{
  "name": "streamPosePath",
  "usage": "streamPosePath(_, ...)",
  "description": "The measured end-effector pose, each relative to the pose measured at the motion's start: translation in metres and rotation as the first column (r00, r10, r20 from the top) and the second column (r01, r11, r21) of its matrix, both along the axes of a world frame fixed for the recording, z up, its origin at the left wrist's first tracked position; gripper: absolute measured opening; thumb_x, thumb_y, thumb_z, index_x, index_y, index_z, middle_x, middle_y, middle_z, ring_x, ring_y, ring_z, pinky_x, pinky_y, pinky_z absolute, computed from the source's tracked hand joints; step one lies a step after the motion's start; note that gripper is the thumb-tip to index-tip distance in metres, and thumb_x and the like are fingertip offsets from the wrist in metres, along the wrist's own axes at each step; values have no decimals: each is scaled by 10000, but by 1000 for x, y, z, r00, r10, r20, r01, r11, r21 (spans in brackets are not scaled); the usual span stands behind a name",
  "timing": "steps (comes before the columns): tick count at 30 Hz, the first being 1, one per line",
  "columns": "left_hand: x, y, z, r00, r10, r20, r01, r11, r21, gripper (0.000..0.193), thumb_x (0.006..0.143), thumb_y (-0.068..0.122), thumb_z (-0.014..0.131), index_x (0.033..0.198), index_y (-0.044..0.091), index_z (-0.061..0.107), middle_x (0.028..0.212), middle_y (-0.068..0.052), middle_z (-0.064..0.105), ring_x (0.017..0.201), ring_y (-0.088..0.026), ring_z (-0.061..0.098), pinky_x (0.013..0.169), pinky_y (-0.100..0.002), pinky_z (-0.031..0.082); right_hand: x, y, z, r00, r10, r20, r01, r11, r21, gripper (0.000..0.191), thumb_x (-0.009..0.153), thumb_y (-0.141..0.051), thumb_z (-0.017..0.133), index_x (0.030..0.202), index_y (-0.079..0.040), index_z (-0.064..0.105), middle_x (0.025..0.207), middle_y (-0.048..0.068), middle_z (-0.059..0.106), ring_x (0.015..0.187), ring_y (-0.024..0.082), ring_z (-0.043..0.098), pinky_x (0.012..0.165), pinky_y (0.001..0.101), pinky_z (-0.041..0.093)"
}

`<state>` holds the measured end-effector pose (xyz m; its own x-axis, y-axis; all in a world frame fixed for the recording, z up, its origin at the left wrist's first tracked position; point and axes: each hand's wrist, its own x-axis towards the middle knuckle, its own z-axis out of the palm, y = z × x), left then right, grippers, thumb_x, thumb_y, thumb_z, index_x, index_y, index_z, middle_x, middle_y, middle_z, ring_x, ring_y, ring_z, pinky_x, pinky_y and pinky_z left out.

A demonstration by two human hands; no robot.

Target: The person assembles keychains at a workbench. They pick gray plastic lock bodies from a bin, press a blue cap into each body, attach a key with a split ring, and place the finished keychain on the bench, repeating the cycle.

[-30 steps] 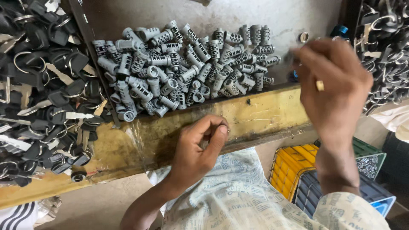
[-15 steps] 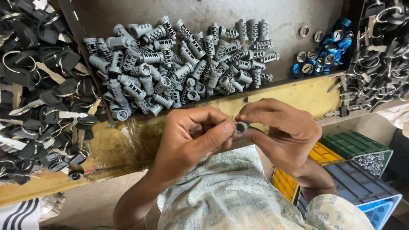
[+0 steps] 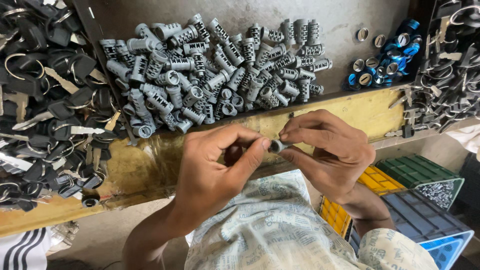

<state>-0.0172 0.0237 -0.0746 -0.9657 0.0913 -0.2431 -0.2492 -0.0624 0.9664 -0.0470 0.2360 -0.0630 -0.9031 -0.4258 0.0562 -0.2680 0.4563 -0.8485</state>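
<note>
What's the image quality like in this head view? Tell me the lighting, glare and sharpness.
Head view: soft, even daylight with no harsh glare; the pile of grey cylinders is sharp, with faint sheen on the blue caps. The left hand and right hand are crisp, shading the small grey part pinched between them; the keys lie dimmer at the left edge.

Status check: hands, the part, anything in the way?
Left hand and right hand both pinch one small grey lock cylinder above the yellow bench edge. Cylinder pile behind, keys left. Nothing blocking.
</note>
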Motion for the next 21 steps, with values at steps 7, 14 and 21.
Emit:
streamPosePath(7,5,7,-1,973,14,-231,-68,972,-226,68,986,60,711,970,-5,721,770,-44,705,574,-53,613,483,-221,434,-2,-5,4,999,16,-34,-14,999,42,312,785,45,871,1060,-3,730,1038,131,711,932,175,730,773,265,588)
streamPosePath(14,6,34,-11,722,86,-686,-395,866,-308,215,1032,89,642,1170,-68,592,878,-156,660,711,-179,673,572,-266,531,11,-9,-13,972,-100,-214,91,994,-55,331,781,46,874,1067,18,711,962,143,676,828,174,705,643,252,564)
streamPosePath(21,13,34,-10,923,250,-294,-217,966,142,162,1040,122,672,1149,12,623,1046,-159,753,948,-187,772,792,-283,664,1,-18,-6,850,90,-520,-115,993,-16,305,886,26,887,1072,132,668,914,166,623,821,201,685,682,330,606)
